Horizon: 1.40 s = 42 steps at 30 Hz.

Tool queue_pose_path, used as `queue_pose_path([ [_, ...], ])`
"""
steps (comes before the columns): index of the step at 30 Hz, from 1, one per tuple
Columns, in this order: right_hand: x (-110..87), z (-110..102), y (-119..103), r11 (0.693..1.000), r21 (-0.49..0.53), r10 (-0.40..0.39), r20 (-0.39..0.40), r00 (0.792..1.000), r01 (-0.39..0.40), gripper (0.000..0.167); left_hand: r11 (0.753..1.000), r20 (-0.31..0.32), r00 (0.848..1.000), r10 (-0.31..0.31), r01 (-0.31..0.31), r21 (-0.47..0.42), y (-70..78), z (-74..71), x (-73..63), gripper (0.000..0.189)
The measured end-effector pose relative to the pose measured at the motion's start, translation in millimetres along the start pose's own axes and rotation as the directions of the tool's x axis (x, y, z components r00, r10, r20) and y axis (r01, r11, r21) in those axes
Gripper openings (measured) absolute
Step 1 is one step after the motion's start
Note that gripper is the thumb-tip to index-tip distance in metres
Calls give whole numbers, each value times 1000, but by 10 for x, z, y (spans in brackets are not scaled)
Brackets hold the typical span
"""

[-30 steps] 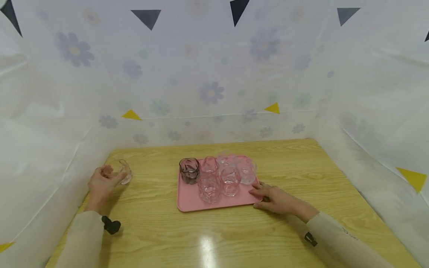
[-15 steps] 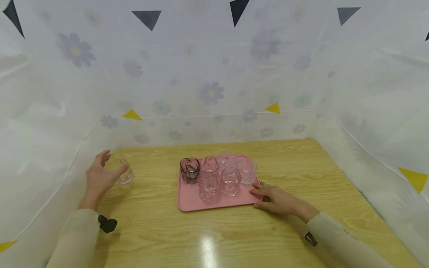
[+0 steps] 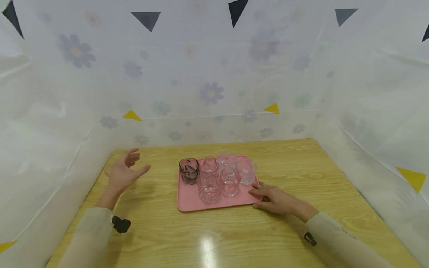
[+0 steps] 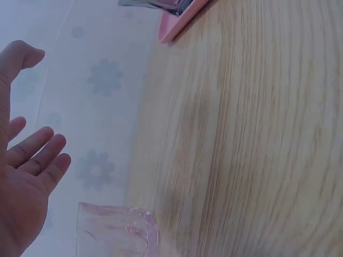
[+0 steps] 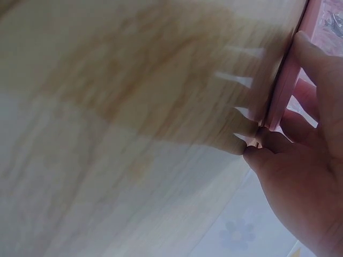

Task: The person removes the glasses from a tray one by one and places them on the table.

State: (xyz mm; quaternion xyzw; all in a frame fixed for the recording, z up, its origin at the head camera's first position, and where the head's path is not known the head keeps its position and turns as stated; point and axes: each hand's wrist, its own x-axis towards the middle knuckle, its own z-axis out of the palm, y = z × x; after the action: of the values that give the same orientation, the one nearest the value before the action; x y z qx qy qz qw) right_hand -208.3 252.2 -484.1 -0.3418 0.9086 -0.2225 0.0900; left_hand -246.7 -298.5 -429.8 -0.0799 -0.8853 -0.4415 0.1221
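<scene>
My left hand [image 3: 122, 175] hovers above the left side of the table, fingers spread and holding nothing. A clear glass cup [image 4: 115, 230] stands on the table beside it, mostly hidden behind the hand in the head view. At the front right corner of the pink tray [image 3: 191, 204], my right hand [image 3: 276, 200] grips the rim, with the thumb on the front edge and the fingers at the right side. Standing on the tray are a dark grey glass cup [image 3: 189, 172] and several clear ones, among them a front clear cup [image 3: 209, 189].
The wood-grain table [image 3: 161, 238] is enclosed by white flower-print sheeting [image 3: 214, 74] at the back and both sides. The left sheet [image 3: 43, 149] runs close to my left hand. A small black device [image 3: 121, 224] sits at my left wrist.
My left hand has let go of the clear glass cup, opened its fingers and moved right, in front of the cup. The right hand and the tray have stayed in place.
</scene>
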Motion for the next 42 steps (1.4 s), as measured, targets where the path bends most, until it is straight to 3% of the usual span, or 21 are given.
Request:
queue_pose_path([
  [12, 11, 11, 24, 1000, -12, -9, -12, 1000, 8, 57, 998, 167, 986, 26, -16, -63, 179, 466, 69, 77],
  [22, 1, 9, -3, 1000, 22, 20, -2, 1000, -20, 58, 993, 244, 969, 38, -10, -114, 229, 828, 80, 83],
  [30, 4, 21, 14, 1000, 13, 23, 1, 1000, -23, 59, 994, 283, 959, 11, 22, -112, 270, 987, 57, 91],
  [42, -2, 16, 10, 999, 17, 31, 7, 1000, -31, 59, 992, 274, 962, -12, 46, -119, 263, 1171, 78, 96],
])
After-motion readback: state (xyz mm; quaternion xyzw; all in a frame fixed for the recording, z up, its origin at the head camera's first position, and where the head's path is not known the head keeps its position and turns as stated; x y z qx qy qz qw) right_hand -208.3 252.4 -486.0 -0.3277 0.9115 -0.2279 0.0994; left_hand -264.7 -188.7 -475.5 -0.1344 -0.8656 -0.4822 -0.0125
